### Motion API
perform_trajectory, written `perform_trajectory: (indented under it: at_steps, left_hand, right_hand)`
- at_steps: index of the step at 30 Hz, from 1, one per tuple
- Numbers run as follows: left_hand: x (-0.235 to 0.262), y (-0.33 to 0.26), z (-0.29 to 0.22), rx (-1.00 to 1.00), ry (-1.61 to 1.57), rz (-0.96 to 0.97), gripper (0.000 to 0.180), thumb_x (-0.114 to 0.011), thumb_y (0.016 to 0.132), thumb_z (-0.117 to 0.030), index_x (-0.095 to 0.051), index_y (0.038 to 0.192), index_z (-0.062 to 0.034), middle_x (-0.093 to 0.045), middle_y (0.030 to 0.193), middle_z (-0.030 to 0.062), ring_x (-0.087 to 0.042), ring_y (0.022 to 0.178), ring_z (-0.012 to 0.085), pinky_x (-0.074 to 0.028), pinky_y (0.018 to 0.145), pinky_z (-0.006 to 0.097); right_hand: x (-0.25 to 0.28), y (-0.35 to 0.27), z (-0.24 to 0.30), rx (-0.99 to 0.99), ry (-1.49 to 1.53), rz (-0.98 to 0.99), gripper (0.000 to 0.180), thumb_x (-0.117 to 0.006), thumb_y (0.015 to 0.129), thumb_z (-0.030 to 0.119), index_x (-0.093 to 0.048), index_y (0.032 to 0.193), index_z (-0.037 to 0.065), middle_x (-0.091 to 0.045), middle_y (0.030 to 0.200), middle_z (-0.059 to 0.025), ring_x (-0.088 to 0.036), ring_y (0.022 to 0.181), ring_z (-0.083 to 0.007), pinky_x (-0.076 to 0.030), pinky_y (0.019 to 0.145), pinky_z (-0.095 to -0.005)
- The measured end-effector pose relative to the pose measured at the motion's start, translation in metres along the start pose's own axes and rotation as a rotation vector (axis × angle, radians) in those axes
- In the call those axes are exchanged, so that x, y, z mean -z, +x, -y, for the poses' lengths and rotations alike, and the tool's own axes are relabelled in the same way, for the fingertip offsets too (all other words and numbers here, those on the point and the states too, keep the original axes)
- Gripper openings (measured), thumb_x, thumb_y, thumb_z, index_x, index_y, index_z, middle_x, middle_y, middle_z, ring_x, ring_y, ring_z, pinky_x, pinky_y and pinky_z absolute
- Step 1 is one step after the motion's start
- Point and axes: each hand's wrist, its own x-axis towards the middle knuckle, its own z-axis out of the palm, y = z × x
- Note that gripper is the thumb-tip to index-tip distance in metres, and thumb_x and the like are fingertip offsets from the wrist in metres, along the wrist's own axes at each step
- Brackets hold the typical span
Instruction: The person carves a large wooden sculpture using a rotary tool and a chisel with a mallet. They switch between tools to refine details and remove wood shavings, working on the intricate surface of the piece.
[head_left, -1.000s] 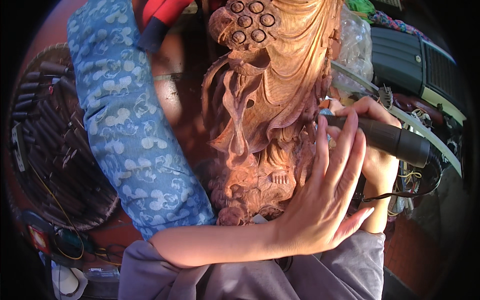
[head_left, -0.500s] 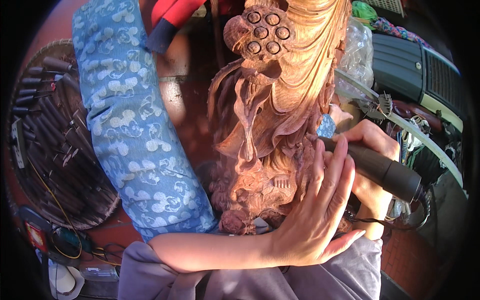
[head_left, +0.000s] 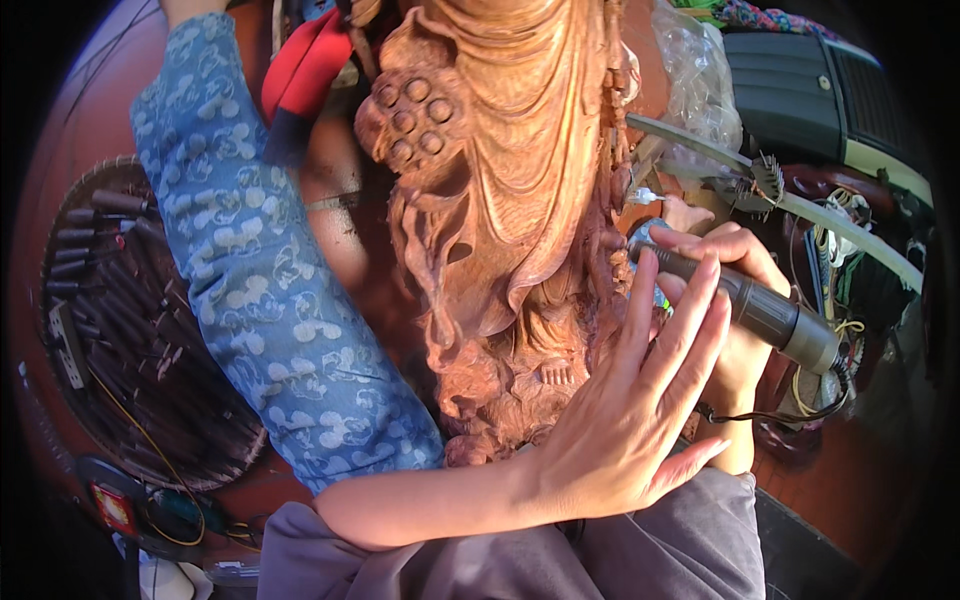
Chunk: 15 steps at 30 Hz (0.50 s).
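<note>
A carved reddish-brown wooden statue [head_left: 520,180] lies lengthwise before me, with folded drapery, a seed-pod-like cluster and a small carved foot. At its right side, my right hand [head_left: 745,270] grips a dark, cylindrical corded power carving tool [head_left: 775,310]. The tool's tip points toward the carving and is hidden behind fingers. My left hand [head_left: 620,430] crosses in from the left, its fingers stretched and its thumb apart. Its fingertips overlap the tool's front end; whether they touch the tool or the wood, I cannot tell.
Blue patterned cloth [head_left: 270,280] covers a leg left of the statue. Beyond it sits a round basket [head_left: 250,460] of dark-handled tools. A red and dark cloth item [head_left: 310,70] lies at the far left. On the right are a metal bar [head_left: 850,235], clear plastic [head_left: 695,75] and a grey-green case [head_left: 780,90].
The view has tilted. The statue's far part now stands further left, and its seed-pod cluster sits lower in the picture. My right hand keeps its grip, and my left fingers are slightly more spread.
</note>
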Motion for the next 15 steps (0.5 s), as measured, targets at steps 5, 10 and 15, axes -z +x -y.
perform_trajectory:
  at_steps: [5,10,15]
  left_hand:
    - [0.000,-0.004,-0.008,0.080,0.038,0.094,0.088,-0.066,0.081,-0.027,-0.016,0.141,0.0135,-0.006,0.150,0.0305,-0.006,0.133,0.0600,-0.024,0.108,0.057]
    - [-0.001,0.004,0.000,0.084,0.172,0.104,0.086,-0.061,0.085,-0.034,-0.016,0.140,0.0150,-0.008,0.149,0.0328,-0.008,0.133,0.0602,-0.020,0.110,0.056]
    - [0.001,0.018,0.010,0.068,0.211,0.126,0.088,-0.061,0.086,-0.037,-0.013,0.141,0.0142,-0.008,0.148,0.0329,-0.009,0.133,0.0593,-0.022,0.110,0.055]
  right_hand:
    - [-0.003,-0.009,-0.028,0.045,0.340,0.120,0.026,-0.078,0.071,0.004,-0.056,0.085,0.000,-0.055,0.079,-0.0078,-0.058,0.110,-0.0369,-0.041,0.102,-0.0491]
    - [-0.010,-0.008,-0.022,-0.152,0.378,0.015,0.024,-0.079,0.071,0.004,-0.058,0.083,0.000,-0.062,0.084,-0.0083,-0.061,0.096,-0.0235,-0.051,0.087,-0.0373]
    - [-0.005,-0.003,-0.030,-0.135,0.183,-0.056,0.027,-0.081,0.071,0.012,-0.061,0.085,0.001,-0.065,0.084,-0.0052,-0.060,0.076,-0.0086,-0.049,0.068,-0.0240]
